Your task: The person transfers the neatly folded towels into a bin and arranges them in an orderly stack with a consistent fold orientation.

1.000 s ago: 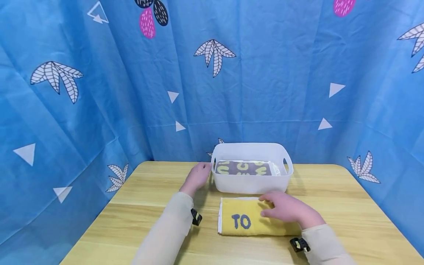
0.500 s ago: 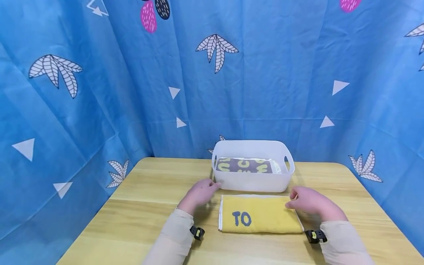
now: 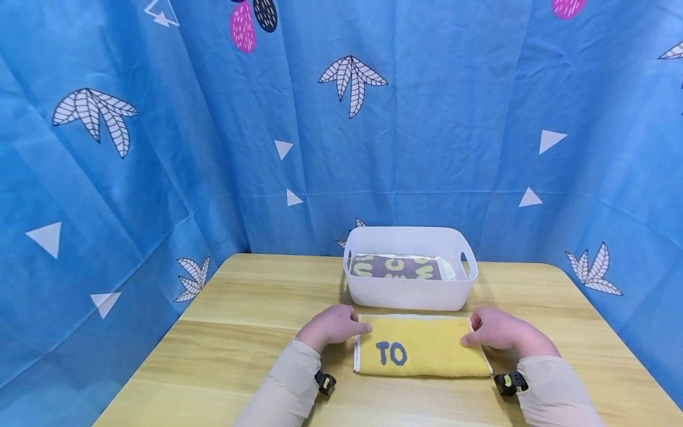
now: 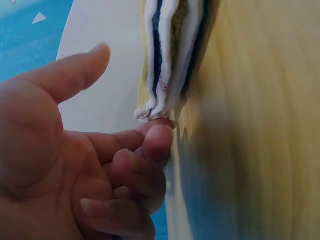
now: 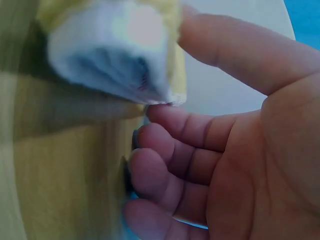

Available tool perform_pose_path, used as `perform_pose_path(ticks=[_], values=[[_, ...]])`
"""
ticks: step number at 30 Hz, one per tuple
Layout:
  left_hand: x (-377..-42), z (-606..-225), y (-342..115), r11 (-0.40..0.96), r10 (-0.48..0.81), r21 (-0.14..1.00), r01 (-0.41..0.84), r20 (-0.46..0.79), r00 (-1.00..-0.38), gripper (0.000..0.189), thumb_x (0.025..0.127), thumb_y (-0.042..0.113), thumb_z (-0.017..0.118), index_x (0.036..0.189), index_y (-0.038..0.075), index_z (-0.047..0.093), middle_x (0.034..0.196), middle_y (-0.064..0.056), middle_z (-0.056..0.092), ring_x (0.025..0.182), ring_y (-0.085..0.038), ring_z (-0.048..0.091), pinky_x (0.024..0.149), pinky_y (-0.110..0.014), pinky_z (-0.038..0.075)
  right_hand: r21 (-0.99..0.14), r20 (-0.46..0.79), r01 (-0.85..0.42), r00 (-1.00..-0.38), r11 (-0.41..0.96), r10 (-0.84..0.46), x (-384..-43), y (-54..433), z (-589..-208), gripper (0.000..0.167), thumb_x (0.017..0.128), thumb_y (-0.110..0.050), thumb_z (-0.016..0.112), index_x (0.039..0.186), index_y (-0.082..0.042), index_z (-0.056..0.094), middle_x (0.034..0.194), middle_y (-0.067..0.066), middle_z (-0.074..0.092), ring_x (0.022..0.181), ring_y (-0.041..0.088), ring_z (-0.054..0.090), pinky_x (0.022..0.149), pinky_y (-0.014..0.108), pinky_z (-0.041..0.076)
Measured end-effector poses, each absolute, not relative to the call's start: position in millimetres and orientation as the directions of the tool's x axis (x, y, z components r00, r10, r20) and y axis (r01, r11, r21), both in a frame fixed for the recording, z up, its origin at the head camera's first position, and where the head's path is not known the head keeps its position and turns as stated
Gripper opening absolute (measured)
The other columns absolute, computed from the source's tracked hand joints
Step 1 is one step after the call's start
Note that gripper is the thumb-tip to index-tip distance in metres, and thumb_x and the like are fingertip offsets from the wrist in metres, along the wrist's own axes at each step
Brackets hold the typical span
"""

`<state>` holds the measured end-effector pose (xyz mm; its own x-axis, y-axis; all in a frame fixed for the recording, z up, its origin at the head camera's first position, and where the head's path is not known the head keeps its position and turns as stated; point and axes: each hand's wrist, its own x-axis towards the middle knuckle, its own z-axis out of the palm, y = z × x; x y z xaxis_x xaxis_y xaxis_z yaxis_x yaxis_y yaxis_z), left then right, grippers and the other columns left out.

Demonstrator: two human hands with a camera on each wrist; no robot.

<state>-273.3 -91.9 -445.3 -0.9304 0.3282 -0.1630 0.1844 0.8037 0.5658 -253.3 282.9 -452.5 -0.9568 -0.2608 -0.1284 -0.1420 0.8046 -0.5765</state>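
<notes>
A folded yellow towel (image 3: 427, 350) with grey letters "TO" lies on the table in front of a white basket (image 3: 408, 295). At its far left corner is my left hand (image 3: 332, 325); in the left wrist view its bent fingertips touch the corner of the layered folds (image 4: 167, 50), while the thumb stands apart from the cloth. My right hand (image 3: 498, 329) grips the far right corner, thumb on the yellow face and fingertips at the edge. The towel's end (image 5: 110, 55) looks blurred in the right wrist view.
Inside the basket lies a grey cloth (image 3: 395, 268) with yellow letters, seemingly in clear plastic. The basket has handle holes at both ends. Behind the wooden table (image 3: 240, 332) hangs a blue patterned curtain (image 3: 448, 130), which also runs along both sides.
My left hand has come down from beside the basket to the towel's left corner. My right hand has slid from the towel's top to its right end and taken hold there.
</notes>
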Motion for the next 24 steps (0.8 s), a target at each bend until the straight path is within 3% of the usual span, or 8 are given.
perform_pose_path(ticks=[9, 15, 24], values=[[-269, -450, -87, 0.831, 0.362, 0.504, 0.235, -0.168, -0.917, 0.038, 0.073, 0.039, 0.086, 0.072, 0.016, 0.056, 0.063, 0.003, 0.051, 0.056, -0.015, 0.045, 0.053, -0.034, 0.040, -0.546, -0.180, -0.098, -0.956, 0.832, -0.231, -252, 278, -453, 0.037, 0.079, -0.027, 0.084, 0.078, -0.008, 0.052, 0.067, 0.004, 0.047, 0.061, 0.020, 0.044, 0.057, 0.034, 0.035], [-264, -450, -82, 0.862, 0.354, 0.436, 0.258, -0.154, -0.923, 0.039, 0.073, 0.036, 0.086, 0.066, 0.017, 0.053, 0.060, 0.004, 0.047, 0.054, -0.014, 0.044, 0.053, -0.033, 0.040, -0.540, -0.244, -0.034, -0.950, 0.841, -0.195, -251, 274, -453, 0.031, 0.082, -0.027, 0.082, 0.077, -0.008, 0.058, 0.066, 0.005, 0.052, 0.059, 0.020, 0.049, 0.056, 0.033, 0.039], [-263, -450, -79, 0.877, 0.356, 0.397, 0.272, -0.155, -0.922, 0.047, 0.078, 0.035, 0.084, 0.057, 0.019, 0.045, 0.052, 0.008, 0.036, 0.047, -0.012, 0.036, 0.049, -0.030, 0.033, -0.537, -0.247, -0.066, -0.941, 0.841, -0.232, -248, 275, -453, 0.034, 0.084, -0.032, 0.079, 0.072, -0.010, 0.056, 0.056, 0.000, 0.049, 0.047, 0.014, 0.043, 0.049, 0.028, 0.034]])
